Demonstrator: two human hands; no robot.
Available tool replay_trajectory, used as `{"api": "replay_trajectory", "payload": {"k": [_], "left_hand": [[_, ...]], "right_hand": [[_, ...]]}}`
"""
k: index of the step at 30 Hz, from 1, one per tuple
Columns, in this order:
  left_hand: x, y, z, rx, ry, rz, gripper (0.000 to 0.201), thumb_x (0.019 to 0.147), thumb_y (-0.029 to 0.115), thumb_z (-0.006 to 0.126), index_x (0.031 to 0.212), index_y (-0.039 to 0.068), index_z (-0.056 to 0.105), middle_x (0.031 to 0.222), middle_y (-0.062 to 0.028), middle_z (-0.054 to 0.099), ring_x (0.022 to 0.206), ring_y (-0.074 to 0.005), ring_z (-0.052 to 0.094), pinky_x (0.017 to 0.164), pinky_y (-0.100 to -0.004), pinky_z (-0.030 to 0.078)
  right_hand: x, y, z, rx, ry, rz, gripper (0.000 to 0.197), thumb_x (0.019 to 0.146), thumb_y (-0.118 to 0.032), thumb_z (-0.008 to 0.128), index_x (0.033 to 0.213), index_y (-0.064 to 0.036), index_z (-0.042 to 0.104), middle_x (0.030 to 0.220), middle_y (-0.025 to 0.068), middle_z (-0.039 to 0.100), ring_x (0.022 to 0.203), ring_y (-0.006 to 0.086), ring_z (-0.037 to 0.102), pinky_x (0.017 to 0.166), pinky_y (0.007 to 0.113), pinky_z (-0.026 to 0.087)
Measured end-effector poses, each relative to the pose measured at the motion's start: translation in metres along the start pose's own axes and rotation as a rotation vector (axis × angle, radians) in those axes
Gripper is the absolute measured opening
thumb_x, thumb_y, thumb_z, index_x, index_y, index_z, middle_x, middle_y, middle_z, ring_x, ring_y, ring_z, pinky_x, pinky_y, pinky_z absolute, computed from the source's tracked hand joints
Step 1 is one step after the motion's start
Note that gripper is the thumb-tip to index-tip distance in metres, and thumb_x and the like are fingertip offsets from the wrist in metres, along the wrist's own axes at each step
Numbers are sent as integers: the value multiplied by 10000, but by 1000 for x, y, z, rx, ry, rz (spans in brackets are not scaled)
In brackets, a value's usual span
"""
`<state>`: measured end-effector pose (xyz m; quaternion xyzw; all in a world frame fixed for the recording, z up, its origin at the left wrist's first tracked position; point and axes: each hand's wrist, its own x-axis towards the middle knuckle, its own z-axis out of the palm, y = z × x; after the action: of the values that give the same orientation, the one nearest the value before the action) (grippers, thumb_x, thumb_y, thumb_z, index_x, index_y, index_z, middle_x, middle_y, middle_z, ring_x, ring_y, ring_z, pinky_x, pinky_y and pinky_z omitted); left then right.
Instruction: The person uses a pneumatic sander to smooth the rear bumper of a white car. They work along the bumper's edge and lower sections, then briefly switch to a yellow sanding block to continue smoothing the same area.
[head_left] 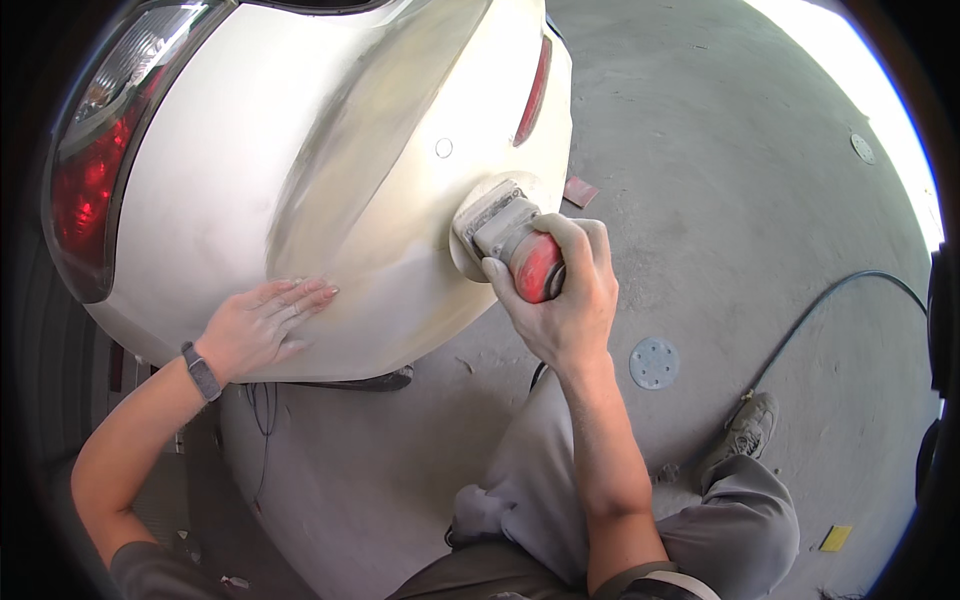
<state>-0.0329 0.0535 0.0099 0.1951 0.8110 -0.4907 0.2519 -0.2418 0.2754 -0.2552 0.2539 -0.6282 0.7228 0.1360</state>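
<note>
- Nearest the camera, at 6 o'clock: the person's bent knees in grey trousers, with a dusty shoe on the floor at 4 o'clock.
- Right forearm rises from the lower edge toward centre. The right hand is wrapped firmly around the red grip of a round power sander, thumb over the top of the housing.
- The sander sits just right of centre, at about 1 o'clock from the right hand. Its round pad lies flat against the rear bumper of a white car, on the bumper's lower right curve.
- Left forearm enters from 8 o'clock, with a dark wristband at the wrist. The left hand is open and flat, fingers together and extended, palm resting on the lower bumper surface at 9 o'clock from the sander. It holds nothing.
- Bumper surface between the hands shows dull, sanded bands and a small round sensor at 12 o'clock.
- On the concrete floor: a loose grey sanding disc with holes at 4 o'clock, a black hose curving at 3 o'clock, a small yellow piece at 5 o'clock.
- Farthest: red tail light at 10 o'clock, narrow red reflector at 12 o'clock.
</note>
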Motion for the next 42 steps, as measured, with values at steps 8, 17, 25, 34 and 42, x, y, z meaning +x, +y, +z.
{"api": "replay_trajectory", "payload": {"k": [8, 17, 25, 34, 42], "left_hand": [[-53, 14, 82, -4, 315, -157, 822, 959, 514, 677, 1634, 99, 455, 1722, -60, 417, 1630, -232, 306, 1345, -437, 215], [-51, 30, 107, 61, 483, -219, 760, 943, 518, 642, 1527, 36, 565, 1658, -149, 493, 1585, -341, 392, 1295, -520, 306], [-56, 40, 121, 25, 485, -267, 747, 951, 479, 621, 1523, 4, 552, 1647, -187, 490, 1567, -394, 405, 1262, -576, 337], [-47, 65, 131, 28, 448, -368, 931, 945, 468, 556, 1570, -182, 322, 1633, -404, 334, 1505, -616, 338, 1209, -731, 288], [-59, 68, 132, 31, 459, -413, 887, 934, 503, 576, 1510, -148, 397, 1553, -376, 430, 1461, -572, 414, 1166, -720, 327]], "right_hand": [[-33, -69, 47, -115, -41, -245, 621, 604, -144, 943, 1186, -193, 729, 1121, 113, 630, 785, 258, 705, 628, 358, 588], [-36, -66, 55, -148, -55, -377, 401, 780, -195, 735, 1181, -207, 743, 1078, 111, 636, 711, 216, 601, 572, 305, 504], [-6, -42, 23, -73, -125, -58, 571, 620, -152, 994, 1134, -132, 747, 1050, 97, 661, 799, 239, 694, 646, 366, 599], [44, -9, -15, 4, -161, 149, 483, 726, -146, 936, 1151, -84, 716, 1033, 99, 647, 886, 252, 696, 827, 389, 587], [48, -23, -18, 31, -306, 161, 491, 684, -124, 950, 1129, -107, 741, 1008, 70, 643, 849, 223, 689, 774, 374, 596]]}}
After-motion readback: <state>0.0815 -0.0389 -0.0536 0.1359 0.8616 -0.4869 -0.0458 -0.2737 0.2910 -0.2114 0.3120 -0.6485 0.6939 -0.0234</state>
